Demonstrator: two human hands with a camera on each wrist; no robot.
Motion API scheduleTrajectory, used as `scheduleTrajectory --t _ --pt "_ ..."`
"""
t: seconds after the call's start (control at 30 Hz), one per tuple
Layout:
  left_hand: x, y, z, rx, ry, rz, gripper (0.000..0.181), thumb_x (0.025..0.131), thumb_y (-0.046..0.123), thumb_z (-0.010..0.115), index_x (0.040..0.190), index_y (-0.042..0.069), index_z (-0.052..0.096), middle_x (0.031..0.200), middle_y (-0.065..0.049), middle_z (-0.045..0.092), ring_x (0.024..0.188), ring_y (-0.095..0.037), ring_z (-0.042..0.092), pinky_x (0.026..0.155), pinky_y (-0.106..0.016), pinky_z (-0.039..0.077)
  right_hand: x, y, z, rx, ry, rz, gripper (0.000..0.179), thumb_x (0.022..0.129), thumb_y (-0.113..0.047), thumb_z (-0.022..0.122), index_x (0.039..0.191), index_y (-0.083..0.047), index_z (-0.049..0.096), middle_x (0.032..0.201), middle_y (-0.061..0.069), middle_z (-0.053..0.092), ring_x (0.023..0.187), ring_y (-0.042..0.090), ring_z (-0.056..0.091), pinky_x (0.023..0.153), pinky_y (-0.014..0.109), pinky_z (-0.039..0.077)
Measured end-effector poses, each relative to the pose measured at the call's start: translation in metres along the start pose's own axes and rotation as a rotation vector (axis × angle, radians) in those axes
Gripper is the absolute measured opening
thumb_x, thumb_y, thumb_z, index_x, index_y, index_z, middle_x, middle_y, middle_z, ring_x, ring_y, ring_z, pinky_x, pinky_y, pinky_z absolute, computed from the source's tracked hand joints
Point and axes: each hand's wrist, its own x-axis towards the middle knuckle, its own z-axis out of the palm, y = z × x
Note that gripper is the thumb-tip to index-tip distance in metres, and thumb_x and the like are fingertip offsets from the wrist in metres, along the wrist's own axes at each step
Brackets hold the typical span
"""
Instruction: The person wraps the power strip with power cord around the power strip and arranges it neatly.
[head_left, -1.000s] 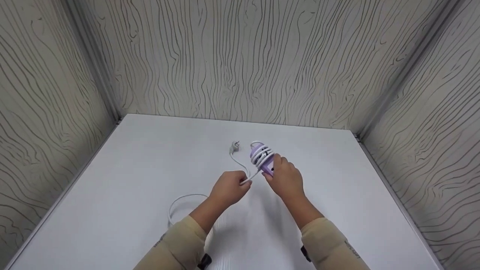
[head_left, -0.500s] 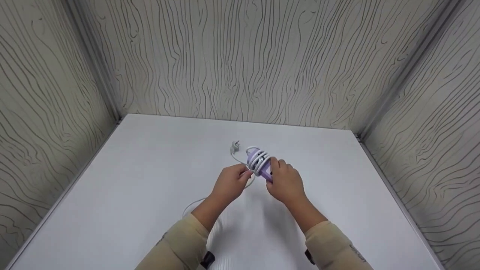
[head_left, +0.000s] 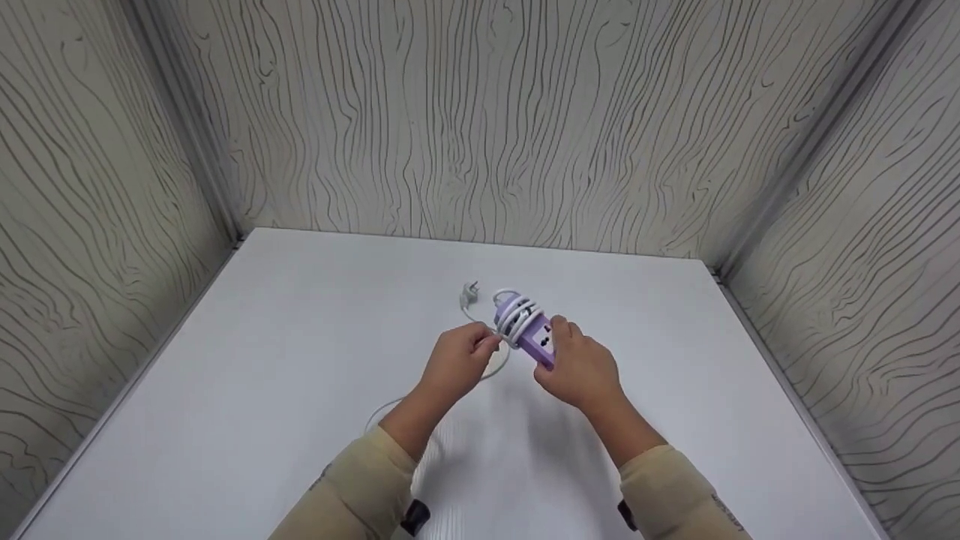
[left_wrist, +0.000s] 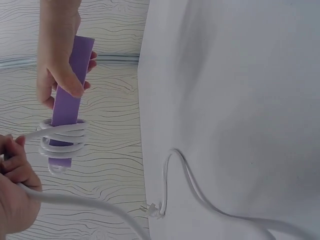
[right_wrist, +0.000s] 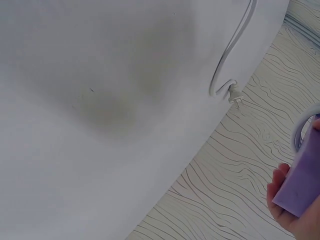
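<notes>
While your right hand [head_left: 581,369] has its fingers and thumb wrapped round one end of the purple power strip [left_wrist: 68,109], you hold that strip raised over the white worktop [head_left: 300,337], tilted, its other end angled away to your left. White cord [left_wrist: 80,201] circles that other end in several loops lying side by side. Left of the strip and just beside those loops, your left hand [head_left: 457,361] is curled, pinching the cord between thumb and fingers; the cord leaves your grip again on the far side from the strip. Farther from you, to the left of the strip, the plug [head_left: 469,295] lies on the worktop. Behind the strip stands a pale wall [head_left: 465,135] with a wood-grain pattern.
</notes>
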Motion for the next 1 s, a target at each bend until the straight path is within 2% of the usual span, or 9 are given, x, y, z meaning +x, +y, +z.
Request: scheduleTrajectory --t 0.2,0.43,0.63,0.8,1.0 --pt "0.001 0.001 -0.003 -0.121 -0.006 -0.077 0.017 0.088 0.026 0.06 0.077 0.014 0.063 0.066 0.004 0.053 0.064 -0.012 0.047 0.056 -0.026 0.042 0.002 -0.003 -0.005 0.011 0.059 -0.021 0.068 0.077 -0.037 0.065 0.131 -0.006 0.038 0.106 0.014 0.055 0.084 0.027 0.057 0.073 0.044 0.049" --pt "0.0 0.001 -0.005 -0.206 -0.049 -0.093 0.017 0.084 0.02 0.064 0.071 0.008 0.061 0.06 0.004 0.05 0.057 -0.01 0.043 0.051 -0.024 0.036 0.006 -0.003 -0.009 -0.06 0.128 -0.016 0.066 0.078 -0.036 0.067 0.131 -0.01 0.039 0.107 0.015 0.054 0.083 0.028 0.056 0.07 0.043 0.049" --pt "-0.003 0.001 -0.009 -0.165 -0.099 -0.099 0.016 0.086 0.02 0.062 0.076 0.007 0.063 0.063 0.003 0.053 0.06 -0.012 0.046 0.054 -0.025 0.039 0.007 0.001 -0.011 -0.088 0.15 0.018 0.065 0.079 -0.034 0.067 0.132 -0.009 0.038 0.106 0.016 0.054 0.08 0.029 0.056 0.068 0.043 0.049" --pt "-0.004 0.0 -0.011 -0.121 -0.107 -0.09 0.016 0.087 0.02 0.06 0.076 0.01 0.063 0.063 0.004 0.053 0.06 -0.012 0.045 0.054 -0.025 0.038 0.008 0.007 -0.011 -0.099 0.178 0.046 0.065 0.079 -0.033 0.066 0.132 -0.007 0.038 0.106 0.018 0.053 0.078 0.031 0.056 0.065 0.043 0.048" --pt "-0.001 -0.006 -0.012 0.042 -0.067 -0.062 0.015 0.088 0.022 0.058 0.076 0.014 0.063 0.065 0.005 0.053 0.062 -0.012 0.047 0.054 -0.026 0.04 0.009 0.014 -0.007 -0.129 0.188 0.081 0.067 0.078 -0.032 0.067 0.132 -0.005 0.04 0.102 0.019 0.053 0.071 0.03 0.054 0.06 0.042 0.047"
